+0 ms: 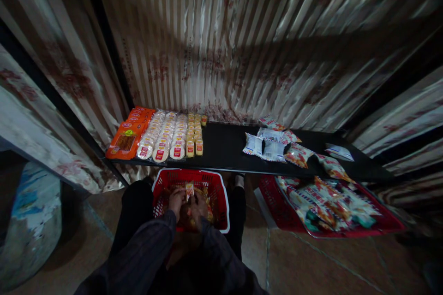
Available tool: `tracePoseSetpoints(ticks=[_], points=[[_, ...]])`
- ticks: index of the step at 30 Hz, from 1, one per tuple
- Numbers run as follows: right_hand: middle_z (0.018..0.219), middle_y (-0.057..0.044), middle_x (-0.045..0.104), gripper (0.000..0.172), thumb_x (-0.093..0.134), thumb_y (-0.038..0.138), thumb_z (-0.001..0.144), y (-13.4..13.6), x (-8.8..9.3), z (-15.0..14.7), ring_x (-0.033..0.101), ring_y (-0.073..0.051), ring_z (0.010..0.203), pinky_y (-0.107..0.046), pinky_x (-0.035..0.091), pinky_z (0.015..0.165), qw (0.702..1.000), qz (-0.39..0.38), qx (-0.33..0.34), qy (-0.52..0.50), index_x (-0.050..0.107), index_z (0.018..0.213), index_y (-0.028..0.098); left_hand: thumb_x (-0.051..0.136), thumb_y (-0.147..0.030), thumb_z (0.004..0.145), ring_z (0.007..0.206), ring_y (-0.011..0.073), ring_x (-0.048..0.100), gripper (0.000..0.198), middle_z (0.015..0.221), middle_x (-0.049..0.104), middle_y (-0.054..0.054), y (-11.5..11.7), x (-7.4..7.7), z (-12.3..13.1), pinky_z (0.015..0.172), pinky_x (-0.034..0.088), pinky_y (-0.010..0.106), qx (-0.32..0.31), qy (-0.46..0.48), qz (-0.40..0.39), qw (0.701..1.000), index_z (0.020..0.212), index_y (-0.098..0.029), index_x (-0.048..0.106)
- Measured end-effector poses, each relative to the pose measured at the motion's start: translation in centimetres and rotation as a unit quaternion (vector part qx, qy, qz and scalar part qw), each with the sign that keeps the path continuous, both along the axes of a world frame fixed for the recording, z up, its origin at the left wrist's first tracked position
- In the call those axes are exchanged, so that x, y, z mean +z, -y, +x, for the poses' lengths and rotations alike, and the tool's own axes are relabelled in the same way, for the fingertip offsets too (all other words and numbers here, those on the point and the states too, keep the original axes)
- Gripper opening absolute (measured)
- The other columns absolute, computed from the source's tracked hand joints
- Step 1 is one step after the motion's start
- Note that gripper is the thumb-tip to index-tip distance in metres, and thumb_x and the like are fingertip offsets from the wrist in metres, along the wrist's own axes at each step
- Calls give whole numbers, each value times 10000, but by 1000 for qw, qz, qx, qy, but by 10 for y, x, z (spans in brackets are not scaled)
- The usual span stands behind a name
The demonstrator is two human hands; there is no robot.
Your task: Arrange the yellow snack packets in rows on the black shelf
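Note:
Both my hands are inside a red basket with a white rim [224, 203] on the floor between my legs. A small yellow wrapped snack [189, 188] stands upright between my fingers. My left hand [176, 201] grips its left side, and my right hand [200, 208] has its fingers closed on it from the right and below. More wrapped snacks lie under my hands in the basket, too dark to make out singly. Above the basket, a black shelf [223, 147] carries rows of similar small yellow packets [194, 136].
Left on the shelf are orange flat packs [127, 137] and rows of round white wrapped cakes [162, 145]. Loose white and red bags [273, 143] lie at its right. A second red basket [284, 214] holds more bags. A blue-white stool [34, 221] stands left; striped curtain hangs behind.

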State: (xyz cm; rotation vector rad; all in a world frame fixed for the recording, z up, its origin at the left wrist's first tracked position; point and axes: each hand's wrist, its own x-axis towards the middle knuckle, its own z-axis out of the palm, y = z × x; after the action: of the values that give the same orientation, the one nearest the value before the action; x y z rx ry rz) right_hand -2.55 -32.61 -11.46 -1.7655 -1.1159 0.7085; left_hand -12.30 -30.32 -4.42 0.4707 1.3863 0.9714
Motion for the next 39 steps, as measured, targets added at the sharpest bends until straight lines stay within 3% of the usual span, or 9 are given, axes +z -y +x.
tracePoseSetpoints(ticks=[8,13,23,30,39], points=[[1121,-207,744,604,431,586,863,-9,18,15,692,-333,1085,-460,519,988,998,12,-55,3,756,1077,124,690,-274,592,712,163,665,180,732,727,37,-12,21,23,728,507,288,-24,7,79,997,737,-167,697],[1126,-197,737,673,424,633,860,-18,27,29,691,-331,1059,-456,529,969,997,34,-71,16,728,1168,118,659,-242,621,727,159,654,169,760,728,29,-23,28,37,709,495,267,-33,-21,101,994,765,-173,717],[1145,-176,727,531,480,473,881,-40,54,50,681,-286,1060,-402,525,945,996,48,-62,46,703,1217,128,659,-191,721,811,171,688,106,848,742,49,-48,39,55,726,528,255,-75,-67,155,983,809,-187,717],[1126,-187,733,525,471,466,894,-64,68,67,672,-297,1054,-416,513,955,993,77,-63,71,703,1204,111,644,-154,749,854,183,702,78,863,754,56,-70,53,73,816,536,283,-85,-56,162,981,801,-176,698],[1153,-196,729,528,482,418,892,-100,91,90,649,-332,1092,-430,486,978,985,24,-81,148,692,1251,93,602,-153,832,955,201,697,115,995,767,77,-97,72,99,892,514,287,-111,-139,170,969,872,-183,705]])
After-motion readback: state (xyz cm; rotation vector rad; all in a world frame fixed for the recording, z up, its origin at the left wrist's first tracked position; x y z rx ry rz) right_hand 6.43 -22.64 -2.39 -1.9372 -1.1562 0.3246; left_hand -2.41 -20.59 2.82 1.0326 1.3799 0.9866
